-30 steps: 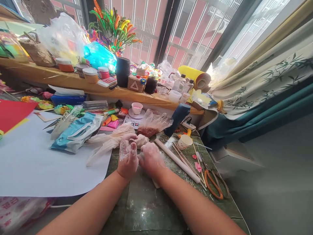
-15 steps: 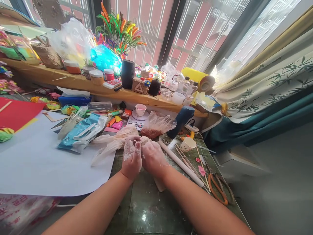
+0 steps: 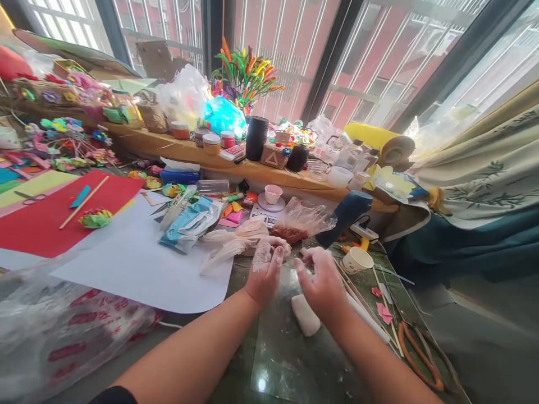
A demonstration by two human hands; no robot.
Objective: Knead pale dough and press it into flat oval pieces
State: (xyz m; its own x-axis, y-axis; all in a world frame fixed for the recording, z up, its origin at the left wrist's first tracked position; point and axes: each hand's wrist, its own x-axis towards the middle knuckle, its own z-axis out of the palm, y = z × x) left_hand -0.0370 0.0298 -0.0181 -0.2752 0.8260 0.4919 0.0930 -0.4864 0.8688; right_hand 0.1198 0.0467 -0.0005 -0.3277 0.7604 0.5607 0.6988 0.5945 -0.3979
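My left hand (image 3: 265,270), dusted with white, is curled closed around a pale clay lump (image 3: 286,248), mostly hidden by the fingers. To its right, my right hand (image 3: 323,280) is apart from it, fingers bent and thumb standing away from them; I see nothing clearly held there. A block of white clay (image 3: 306,316) lies on the dark table below my right hand. Just beyond my left hand is a crumpled pale plastic bag (image 3: 236,238). A clear bag of reddish-brown material (image 3: 290,231) lies behind both hands.
A white rolling rod (image 3: 368,317), thin sticks, a paper cup (image 3: 357,260) and orange-handled pliers (image 3: 421,359) lie at the right. A cup stands on a small scale (image 3: 263,217). White paper (image 3: 168,280), a wipes pack (image 3: 191,221) and red paper (image 3: 42,224) cover the left side.
My hands, earlier together on the pale clay, have separated; my right hand moved right. The white clay block beneath now shows more fully. The view has swung left.
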